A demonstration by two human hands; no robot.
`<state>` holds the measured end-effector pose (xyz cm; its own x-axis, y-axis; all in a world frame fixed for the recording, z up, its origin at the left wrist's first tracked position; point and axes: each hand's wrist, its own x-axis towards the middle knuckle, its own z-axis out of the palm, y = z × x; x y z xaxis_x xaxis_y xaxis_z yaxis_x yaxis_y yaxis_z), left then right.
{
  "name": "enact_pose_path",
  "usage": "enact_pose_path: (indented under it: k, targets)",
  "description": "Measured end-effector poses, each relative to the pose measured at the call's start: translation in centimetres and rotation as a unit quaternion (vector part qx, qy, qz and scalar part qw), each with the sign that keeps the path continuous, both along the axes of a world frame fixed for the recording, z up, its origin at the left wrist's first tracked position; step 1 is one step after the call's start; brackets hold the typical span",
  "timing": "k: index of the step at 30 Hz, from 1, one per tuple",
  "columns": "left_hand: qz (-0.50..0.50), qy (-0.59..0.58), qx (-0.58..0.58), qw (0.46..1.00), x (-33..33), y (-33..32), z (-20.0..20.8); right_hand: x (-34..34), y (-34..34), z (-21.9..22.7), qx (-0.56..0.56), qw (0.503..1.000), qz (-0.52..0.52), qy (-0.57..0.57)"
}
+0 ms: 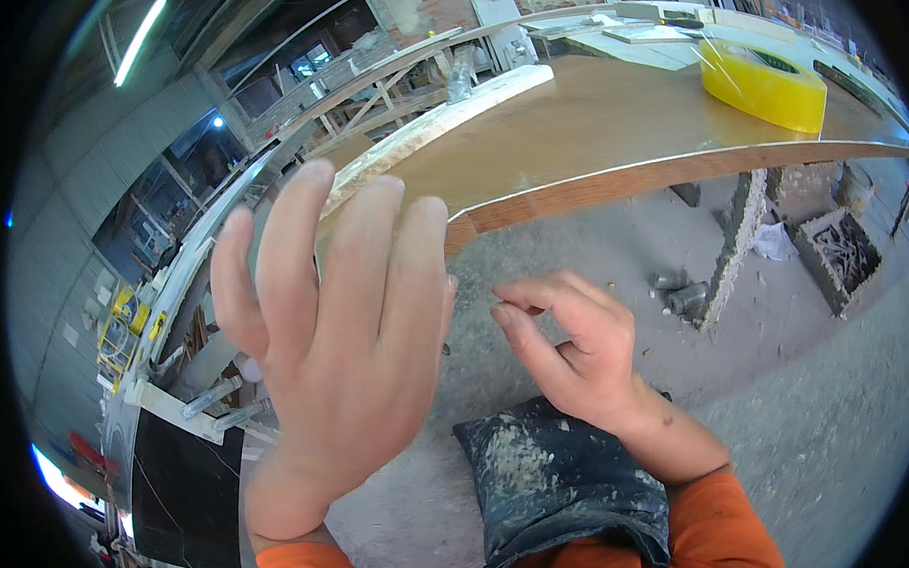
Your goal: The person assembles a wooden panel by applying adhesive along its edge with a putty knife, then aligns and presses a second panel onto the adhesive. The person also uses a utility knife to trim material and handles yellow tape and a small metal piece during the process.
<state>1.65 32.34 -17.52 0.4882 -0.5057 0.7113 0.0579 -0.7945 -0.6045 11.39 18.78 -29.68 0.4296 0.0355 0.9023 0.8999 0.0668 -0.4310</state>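
My left hand (pixel 346 318) is raised with its back toward me, fingers stretched out and apart, holding nothing that I can see. It covers part of the brown board's near left corner. My right hand (pixel 577 345) is beside it, lower and to the right, thumb and forefinger brought together in a pinch. Whatever may be between those fingertips is too small to make out. Past both hands lies the brown board (pixel 609 108) with a pale edge. A large yellow roll of tape (pixel 763 93) rests on its right part.
A pale, rough strip (pixel 439 119) runs along the board's far left side. Under the board, a box of metal pieces (pixel 842 260) and a rough slab (pixel 738 244) are on the grey floor. A black panel (pixel 187 494) stands at the left.
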Motion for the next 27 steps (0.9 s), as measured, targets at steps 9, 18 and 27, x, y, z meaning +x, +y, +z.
enact_pose_path:
  k: [9, 18, 27]
  targets:
    - [-0.046, 0.091, -0.028, 0.994, 1.6, -0.6, 2.5, 0.7, -2.5, 3.3, -0.028, 0.941, -0.238, -0.239]
    - [-0.063, 0.094, -0.046, 0.993, 1.5, -0.3, 2.6, 3.4, -1.1, 6.4, -0.100, 0.908, -0.277, -0.298]
    - [-0.069, 0.073, -0.081, 0.992, 0.9, 0.1, 1.6, 4.5, -0.4, 6.3, -0.066, 0.914, -0.249, -0.313]
